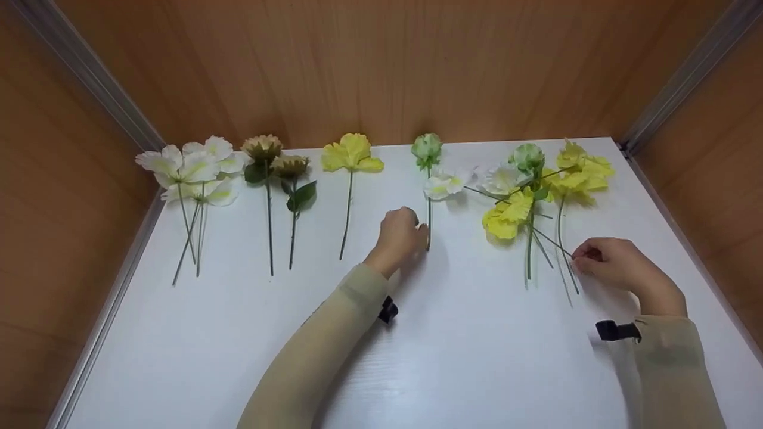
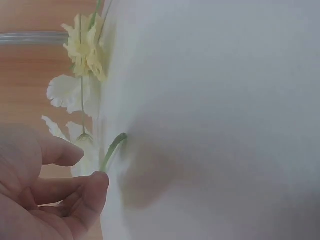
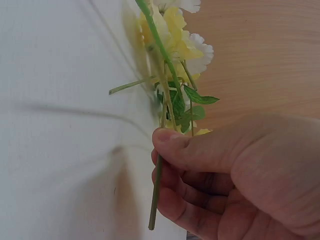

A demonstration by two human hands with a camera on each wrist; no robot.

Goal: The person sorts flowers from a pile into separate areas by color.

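My left hand (image 1: 398,239) is beside the lower stem of a pale green flower (image 1: 427,149) in the head view. In the left wrist view that green stem (image 2: 115,150) meets a fingertip, while the thumb stands apart from it. At the right, my right hand (image 1: 623,267) pinches the end of a thin flower stem (image 3: 156,192) between thumb and fingers. This stem runs into a tangled pile with a green flower (image 1: 527,158), yellow flowers (image 1: 581,173) and a white flower (image 1: 501,179). Which bloom it belongs to is hidden.
Left of my left hand lie a single yellow flower (image 1: 351,154), two brownish flowers (image 1: 262,148) and a group of white flowers (image 1: 197,167). A white bloom (image 1: 444,185) crosses the green flower's stem. Wooden panels (image 1: 381,71) wall the white table (image 1: 477,357).
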